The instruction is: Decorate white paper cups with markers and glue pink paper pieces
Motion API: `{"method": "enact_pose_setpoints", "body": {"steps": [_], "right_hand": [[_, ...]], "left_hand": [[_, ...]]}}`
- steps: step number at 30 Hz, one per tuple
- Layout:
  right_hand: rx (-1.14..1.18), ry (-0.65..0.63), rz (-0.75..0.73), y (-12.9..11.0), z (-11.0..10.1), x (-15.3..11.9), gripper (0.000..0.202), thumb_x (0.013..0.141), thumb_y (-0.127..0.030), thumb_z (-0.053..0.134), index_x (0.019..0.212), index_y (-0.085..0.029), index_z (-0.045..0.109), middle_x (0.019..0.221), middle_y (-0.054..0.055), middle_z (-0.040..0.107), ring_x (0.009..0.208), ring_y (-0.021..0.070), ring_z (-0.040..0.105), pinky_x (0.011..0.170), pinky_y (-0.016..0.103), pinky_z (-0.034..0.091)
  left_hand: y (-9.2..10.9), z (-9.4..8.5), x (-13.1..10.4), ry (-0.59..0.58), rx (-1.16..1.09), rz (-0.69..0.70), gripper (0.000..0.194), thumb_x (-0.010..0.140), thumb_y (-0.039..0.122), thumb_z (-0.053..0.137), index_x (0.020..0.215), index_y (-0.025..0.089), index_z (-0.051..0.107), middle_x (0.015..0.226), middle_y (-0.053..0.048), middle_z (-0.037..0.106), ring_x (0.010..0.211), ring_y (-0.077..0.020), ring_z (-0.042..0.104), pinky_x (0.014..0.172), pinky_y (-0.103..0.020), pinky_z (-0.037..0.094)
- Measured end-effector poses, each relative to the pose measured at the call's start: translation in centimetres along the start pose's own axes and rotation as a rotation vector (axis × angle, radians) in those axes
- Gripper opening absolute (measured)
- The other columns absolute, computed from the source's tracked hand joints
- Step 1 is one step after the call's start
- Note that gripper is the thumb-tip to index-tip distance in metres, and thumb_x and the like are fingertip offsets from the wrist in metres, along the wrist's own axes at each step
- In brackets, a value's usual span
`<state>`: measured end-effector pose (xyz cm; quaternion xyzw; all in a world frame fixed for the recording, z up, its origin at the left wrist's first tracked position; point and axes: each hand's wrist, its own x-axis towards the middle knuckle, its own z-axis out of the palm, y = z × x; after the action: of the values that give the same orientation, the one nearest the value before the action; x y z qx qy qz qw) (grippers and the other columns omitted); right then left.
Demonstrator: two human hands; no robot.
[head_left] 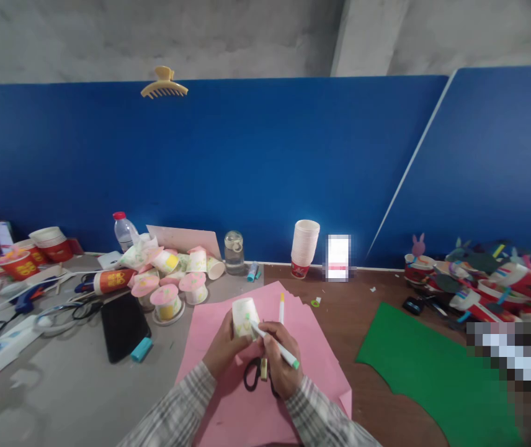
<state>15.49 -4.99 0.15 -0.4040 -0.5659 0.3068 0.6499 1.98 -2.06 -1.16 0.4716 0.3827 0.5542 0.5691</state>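
Observation:
My left hand (229,341) is closed around a white paper cup (243,310) that has faint green and yellow marks on its side. Between the fingers of my right hand (283,357) is a white marker (281,352) with a green end, its tip at the cup's wall. Both hands are over a stack of pink paper (316,372). Black-handled scissors (252,374) lie on the paper beneath my hands, partly hidden. A second marker, white with a yellow end (281,307), lies on the paper just beyond my right hand.
Paper cups with pink tops (165,295) cluster at left, near a black tablet (124,326) and a power strip (2,354). Beyond the paper stand a glass jar (234,253) and a stack of cups (304,245). Green sheet (433,379) and a pile of cup crafts (484,285) lie right.

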Motion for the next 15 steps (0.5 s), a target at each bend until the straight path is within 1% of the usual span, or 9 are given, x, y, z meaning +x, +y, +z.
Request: {"method": "enact_pose_setpoints", "body": {"steps": [9, 15], "right_hand": [[-0.02, 0.028, -0.012, -0.2, 0.0, 0.03, 0.016, 0.072, -0.021, 0.049, 0.078, -0.021, 0.064, 0.054, -0.002, 0.063, 0.042, 0.0163, 0.056, 0.039, 0.022, 0.044], [-0.005, 0.012, -0.004, -0.1, -0.07, 0.02, 0.016, 0.072, -0.021, 0.049, 0.079, -0.02, 0.063, 0.053, -0.002, 0.062, 0.044, 0.0169, 0.057, 0.041, 0.023, 0.045]], "left_hand": [[-0.49, -0.42, 0.04, -0.02, 0.006, 0.008, 0.052, 0.05, 0.02, 0.074, 0.098, 0.023, 0.056, 0.085, -0.002, 0.064, 0.089, -0.0303, 0.056, 0.076, -0.041, 0.045], [-0.68, -0.57, 0.21, -0.017, 0.015, 0.01, 0.052, 0.049, 0.019, 0.074, 0.098, 0.024, 0.056, 0.086, -0.002, 0.064, 0.09, -0.03, 0.055, 0.077, -0.041, 0.045]]}}
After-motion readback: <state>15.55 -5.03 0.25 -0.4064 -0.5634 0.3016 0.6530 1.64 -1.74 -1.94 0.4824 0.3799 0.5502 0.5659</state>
